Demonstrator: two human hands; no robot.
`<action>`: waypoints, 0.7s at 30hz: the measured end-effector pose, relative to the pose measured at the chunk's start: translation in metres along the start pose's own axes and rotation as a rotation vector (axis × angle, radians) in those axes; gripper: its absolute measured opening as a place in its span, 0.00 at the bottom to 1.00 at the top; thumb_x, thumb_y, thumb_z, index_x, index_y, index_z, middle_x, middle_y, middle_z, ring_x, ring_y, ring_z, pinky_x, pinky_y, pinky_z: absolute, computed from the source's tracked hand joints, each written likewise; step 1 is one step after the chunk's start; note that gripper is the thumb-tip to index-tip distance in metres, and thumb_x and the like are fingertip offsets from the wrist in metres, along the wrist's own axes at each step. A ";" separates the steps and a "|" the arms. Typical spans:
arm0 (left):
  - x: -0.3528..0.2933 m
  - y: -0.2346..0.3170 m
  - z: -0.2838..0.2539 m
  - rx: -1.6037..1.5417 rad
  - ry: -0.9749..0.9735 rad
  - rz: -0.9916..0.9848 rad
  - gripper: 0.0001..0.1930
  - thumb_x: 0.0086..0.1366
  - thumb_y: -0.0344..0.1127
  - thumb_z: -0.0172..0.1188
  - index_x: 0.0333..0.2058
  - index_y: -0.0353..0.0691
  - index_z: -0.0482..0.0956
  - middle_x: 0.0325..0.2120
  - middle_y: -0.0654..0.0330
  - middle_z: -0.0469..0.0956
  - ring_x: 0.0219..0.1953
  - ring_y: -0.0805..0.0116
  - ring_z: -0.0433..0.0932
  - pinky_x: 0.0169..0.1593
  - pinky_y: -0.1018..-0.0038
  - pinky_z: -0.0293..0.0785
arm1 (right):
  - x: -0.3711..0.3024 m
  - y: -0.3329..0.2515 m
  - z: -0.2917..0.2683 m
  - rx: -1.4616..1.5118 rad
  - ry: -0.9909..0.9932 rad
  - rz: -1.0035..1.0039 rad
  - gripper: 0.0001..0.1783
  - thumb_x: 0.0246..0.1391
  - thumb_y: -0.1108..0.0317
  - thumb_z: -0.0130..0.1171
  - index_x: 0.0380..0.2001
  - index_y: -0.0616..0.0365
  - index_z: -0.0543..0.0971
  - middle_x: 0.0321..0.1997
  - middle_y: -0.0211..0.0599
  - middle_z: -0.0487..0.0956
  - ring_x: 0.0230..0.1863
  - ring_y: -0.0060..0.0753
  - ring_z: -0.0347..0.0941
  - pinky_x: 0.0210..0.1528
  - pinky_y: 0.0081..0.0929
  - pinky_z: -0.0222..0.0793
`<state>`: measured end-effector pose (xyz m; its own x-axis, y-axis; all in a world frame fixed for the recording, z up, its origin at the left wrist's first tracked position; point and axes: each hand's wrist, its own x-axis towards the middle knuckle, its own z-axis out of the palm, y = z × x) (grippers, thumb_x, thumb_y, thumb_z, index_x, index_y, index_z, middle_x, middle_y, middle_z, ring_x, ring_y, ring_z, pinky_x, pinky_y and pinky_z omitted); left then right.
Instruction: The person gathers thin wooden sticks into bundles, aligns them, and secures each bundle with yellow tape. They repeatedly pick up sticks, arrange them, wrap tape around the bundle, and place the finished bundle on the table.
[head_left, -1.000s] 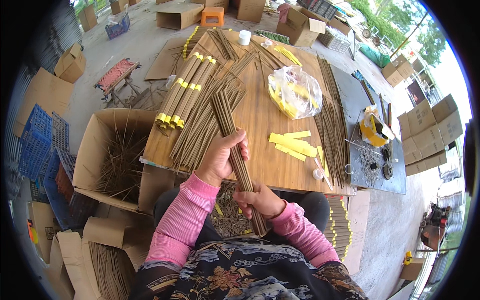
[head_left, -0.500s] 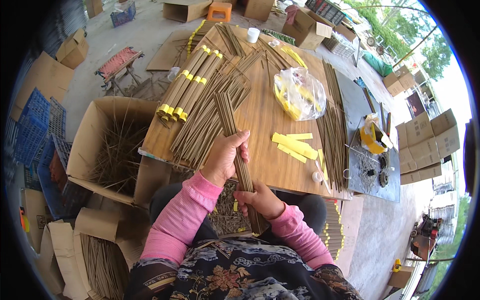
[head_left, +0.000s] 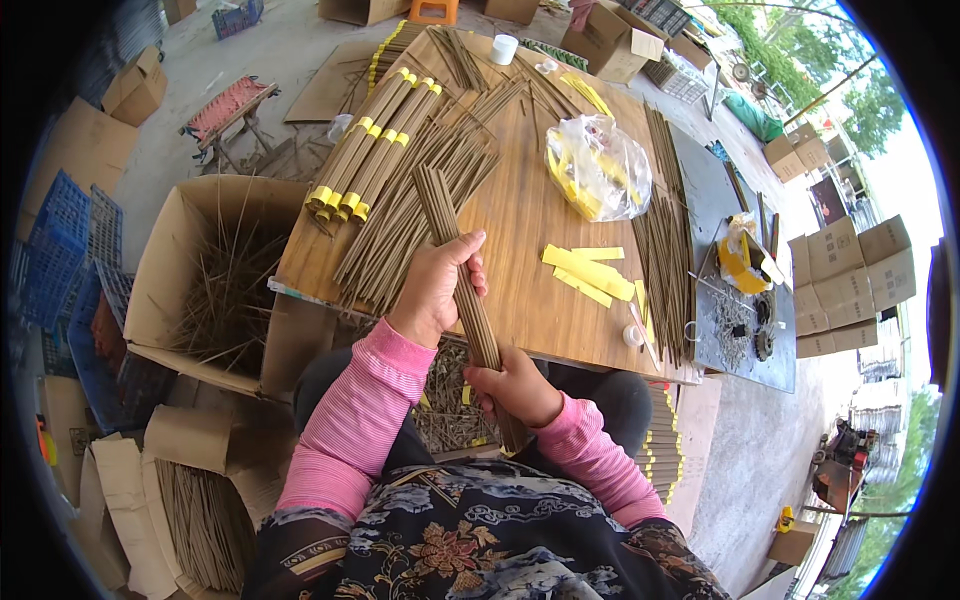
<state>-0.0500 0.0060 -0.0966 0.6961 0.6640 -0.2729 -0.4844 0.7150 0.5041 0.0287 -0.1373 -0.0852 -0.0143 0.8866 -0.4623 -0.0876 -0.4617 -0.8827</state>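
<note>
A long bundle of thin brown sticks, like incense [head_left: 473, 310], slants across my lap, its far end over the table's near edge. My left hand [head_left: 430, 285] wraps round its upper half, thumb across the top. Lower down, my right hand [head_left: 518, 388] grips the same bundle near its bottom end. Loose brown sticks [head_left: 410, 215] lie spread on the wooden table [head_left: 510, 235] just beyond my left hand. Finished-looking bundles with yellow paper bands [head_left: 370, 145] are stacked to their left. Yellow paper strips [head_left: 590, 272] rest on the table ahead of my right hand.
A clear bag of yellow strips [head_left: 598, 168] sits mid-table. At right, a dark board [head_left: 740, 320] carries a yellow tape roll [head_left: 742, 265] and scraps. Cardboard boxes of sticks [head_left: 160, 270] stand at my left. More banded bundles [head_left: 660, 450] lie below the table's right side.
The view has tilted slightly, so the table and things on it sit a little higher. Both hands keep hold of the stick bundle, its far end shifted slightly left.
</note>
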 end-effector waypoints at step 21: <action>-0.013 0.004 0.001 -0.100 -0.213 0.097 0.07 0.57 0.35 0.58 0.31 0.42 0.70 0.17 0.67 0.67 0.16 0.77 0.65 0.19 0.81 0.63 | -0.005 -0.008 -0.003 0.389 -0.324 0.119 0.09 0.47 0.72 0.56 0.30 0.61 0.67 0.16 0.28 0.67 0.12 0.20 0.65 0.13 0.18 0.62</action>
<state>-0.0605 -0.0004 -0.0897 0.7346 0.6771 -0.0432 -0.5971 0.6755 0.4326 0.0323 -0.1382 -0.0757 -0.3491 0.8203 -0.4531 -0.4295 -0.5698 -0.7006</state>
